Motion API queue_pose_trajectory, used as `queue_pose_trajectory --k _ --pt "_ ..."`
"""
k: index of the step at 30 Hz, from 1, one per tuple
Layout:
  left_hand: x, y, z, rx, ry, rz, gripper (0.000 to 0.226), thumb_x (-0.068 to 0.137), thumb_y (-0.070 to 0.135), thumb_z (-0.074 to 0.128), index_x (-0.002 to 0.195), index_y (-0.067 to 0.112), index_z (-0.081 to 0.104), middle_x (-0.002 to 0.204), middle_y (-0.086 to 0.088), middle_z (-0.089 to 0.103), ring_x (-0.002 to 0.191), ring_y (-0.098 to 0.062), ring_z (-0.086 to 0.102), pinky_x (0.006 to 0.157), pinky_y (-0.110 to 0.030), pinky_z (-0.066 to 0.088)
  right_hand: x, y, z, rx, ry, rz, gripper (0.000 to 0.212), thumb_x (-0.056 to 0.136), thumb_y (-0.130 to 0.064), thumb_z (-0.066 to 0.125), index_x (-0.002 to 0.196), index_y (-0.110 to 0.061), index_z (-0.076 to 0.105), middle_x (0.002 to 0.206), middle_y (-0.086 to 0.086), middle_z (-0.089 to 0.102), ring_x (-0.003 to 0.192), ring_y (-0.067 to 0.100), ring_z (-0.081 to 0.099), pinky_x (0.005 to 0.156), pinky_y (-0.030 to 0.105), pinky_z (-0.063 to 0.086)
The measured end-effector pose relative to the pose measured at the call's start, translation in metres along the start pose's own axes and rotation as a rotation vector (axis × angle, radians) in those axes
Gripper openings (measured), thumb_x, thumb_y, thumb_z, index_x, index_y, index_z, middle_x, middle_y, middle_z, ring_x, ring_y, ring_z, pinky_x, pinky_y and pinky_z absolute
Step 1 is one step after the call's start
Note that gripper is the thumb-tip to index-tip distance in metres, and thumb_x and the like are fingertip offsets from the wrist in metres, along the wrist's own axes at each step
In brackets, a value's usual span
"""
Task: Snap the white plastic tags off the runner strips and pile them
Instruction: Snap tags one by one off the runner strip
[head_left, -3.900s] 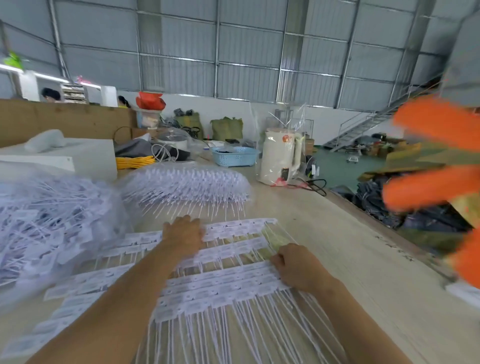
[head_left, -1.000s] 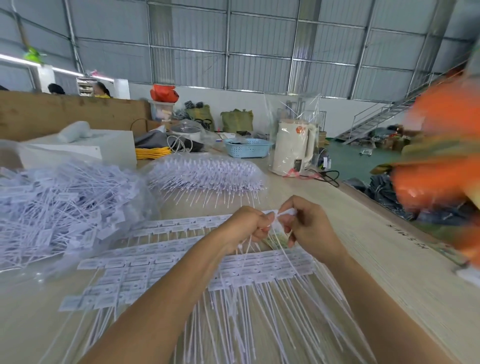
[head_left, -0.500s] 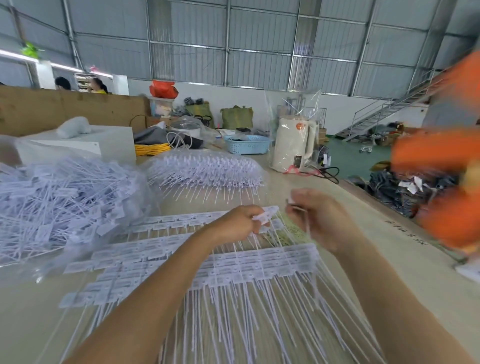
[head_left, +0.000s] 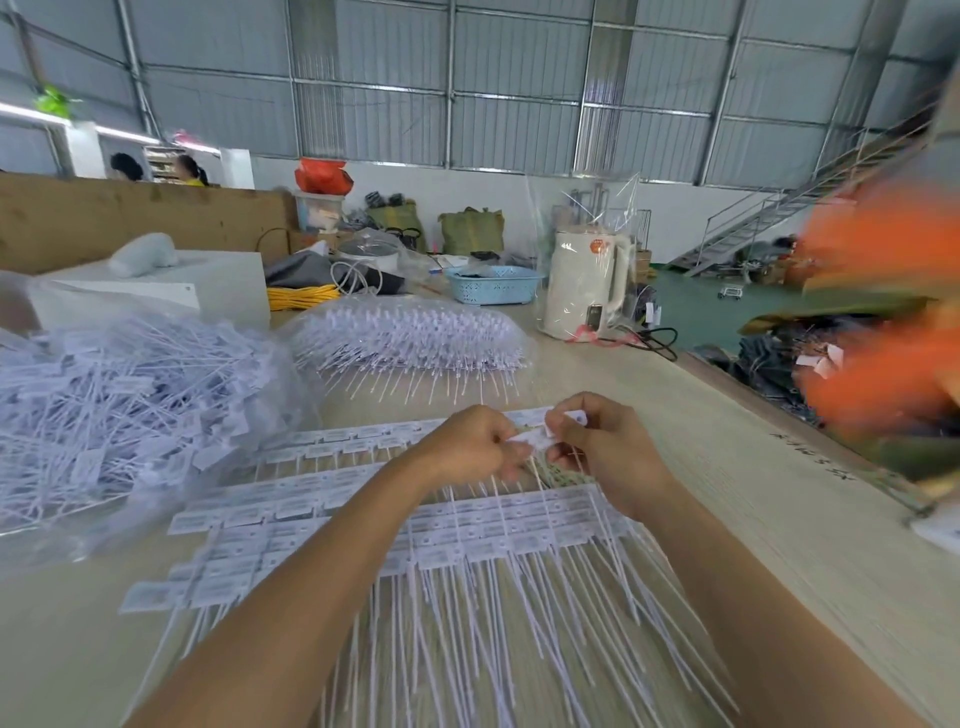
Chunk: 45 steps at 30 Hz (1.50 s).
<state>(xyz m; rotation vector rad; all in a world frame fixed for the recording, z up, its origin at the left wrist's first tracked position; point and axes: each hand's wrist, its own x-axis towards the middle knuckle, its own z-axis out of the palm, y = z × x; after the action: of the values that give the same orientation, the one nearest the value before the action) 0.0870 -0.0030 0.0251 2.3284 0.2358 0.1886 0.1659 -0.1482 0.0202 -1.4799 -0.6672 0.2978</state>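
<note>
Several rows of white plastic tags on runner strips (head_left: 467, 530) lie fanned across the wooden table, their thin tails pointing toward me. My left hand (head_left: 470, 444) and my right hand (head_left: 605, 447) are raised close together above the far rows. Both pinch the same white tags (head_left: 540, 439) between fingertips, and thin tails hang down from them. A big loose pile of separated tags (head_left: 119, 405) sits in clear plastic at the left.
A second bagged bundle of tags (head_left: 410, 338) lies behind the hands. Farther back stand a white kettle in clear wrap (head_left: 589, 283), a blue basket (head_left: 493, 285) and a white box (head_left: 156, 291). The table edge (head_left: 753, 410) runs along the right; blurred orange shapes (head_left: 883, 322) fill the right side.
Half a second ago my hands were apart, each holding a piece; now they have come together again on a tag above the far rows. Earlier they pressed flat on the strips.
</note>
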Motion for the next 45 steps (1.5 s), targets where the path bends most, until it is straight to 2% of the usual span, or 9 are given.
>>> queue_pose_trajectory --k 5,14,19,24,28,32,36,42,45 --pt "0.001 0.001 0.0 -0.007 0.053 0.057 0.025 0.094 0.019 0.056 0.069 0.016 0.055 0.053 0.006 0.056 0.048 -0.008 0.049 0.056 -0.023 0.039 0.001 0.004 0.0 0.046 -0.074 0.053 0.007 0.091 0.002 0.056 0.092 -0.003 0.06 0.06 0.007 0.059 0.048 0.013 0.055 0.046 0.02 0.046" --pt "0.006 -0.004 0.008 0.116 0.156 0.051 0.025 0.091 0.033 0.058 0.066 0.03 0.059 0.069 0.015 0.057 0.069 -0.011 0.058 0.07 -0.03 0.047 -0.001 0.001 -0.002 -0.02 -0.106 0.098 0.018 0.094 0.0 0.051 0.08 0.0 0.063 0.058 0.009 0.059 0.048 0.012 0.059 0.047 0.022 0.051" --pt "0.002 -0.001 0.012 0.084 0.183 0.048 0.035 0.092 0.031 0.057 0.058 0.023 0.057 0.057 0.007 0.051 0.055 -0.013 0.048 0.06 -0.028 0.038 -0.007 -0.004 -0.003 -0.126 -0.183 0.062 0.009 0.091 0.001 0.056 0.086 0.004 0.063 0.057 0.009 0.056 0.047 0.011 0.054 0.047 0.02 0.046" --pt "-0.001 0.013 0.008 -0.244 0.175 -0.043 0.027 0.09 0.018 0.061 0.068 0.003 0.058 0.056 -0.005 0.047 0.057 -0.019 0.046 0.061 -0.024 0.035 -0.008 -0.005 0.005 -0.345 -0.069 -0.1 0.017 0.088 0.009 0.055 0.076 -0.002 0.057 0.052 0.011 0.052 0.036 0.01 0.046 0.04 0.022 0.04" --pt "-0.005 0.015 -0.001 -0.416 0.084 -0.113 0.032 0.09 0.007 0.058 0.058 0.008 0.052 0.035 0.008 0.041 0.032 -0.006 0.035 0.037 -0.013 0.027 -0.003 -0.001 0.0 -0.641 0.044 -0.355 0.016 0.085 0.012 0.052 0.081 -0.001 0.061 0.06 0.005 0.055 0.048 0.014 0.053 0.051 0.028 0.046" --pt "-0.006 0.014 -0.006 -0.372 0.108 -0.051 0.03 0.093 0.015 0.057 0.063 0.018 0.056 0.037 0.01 0.048 0.037 -0.003 0.043 0.046 -0.015 0.037 0.01 -0.011 -0.045 0.042 0.291 -0.105 0.008 0.092 0.0 0.052 0.087 -0.001 0.058 0.063 0.007 0.052 0.04 0.006 0.05 0.042 0.017 0.043" --pt "-0.005 0.011 -0.002 -0.276 0.081 0.006 0.027 0.096 0.012 0.05 0.071 0.019 0.059 0.06 0.0 0.058 0.058 -0.013 0.05 0.056 -0.023 0.041 0.016 -0.02 -0.068 0.674 0.153 0.143 0.013 0.097 -0.002 0.039 0.089 -0.004 0.05 0.067 0.003 0.046 0.04 0.002 0.044 0.034 0.009 0.037" --pt "-0.003 0.009 0.004 -0.038 0.048 0.04 0.018 0.09 0.002 0.051 0.085 0.016 0.061 0.078 0.002 0.055 0.067 -0.013 0.048 0.06 -0.025 0.035 0.004 0.0 -0.001 -0.083 -0.075 0.077 0.015 0.091 -0.006 0.058 0.076 -0.011 0.061 0.066 0.001 0.059 0.058 0.01 0.053 0.05 0.021 0.042" --pt "-0.004 0.012 0.008 0.043 0.02 0.079 0.016 0.089 0.005 0.053 0.083 0.019 0.057 0.079 0.006 0.053 0.073 -0.012 0.051 0.058 -0.021 0.036 0.0 0.006 0.013 -0.087 -0.088 0.043 0.017 0.091 -0.005 0.058 0.075 -0.009 0.056 0.071 0.007 0.062 0.064 0.017 0.059 0.059 0.029 0.049"
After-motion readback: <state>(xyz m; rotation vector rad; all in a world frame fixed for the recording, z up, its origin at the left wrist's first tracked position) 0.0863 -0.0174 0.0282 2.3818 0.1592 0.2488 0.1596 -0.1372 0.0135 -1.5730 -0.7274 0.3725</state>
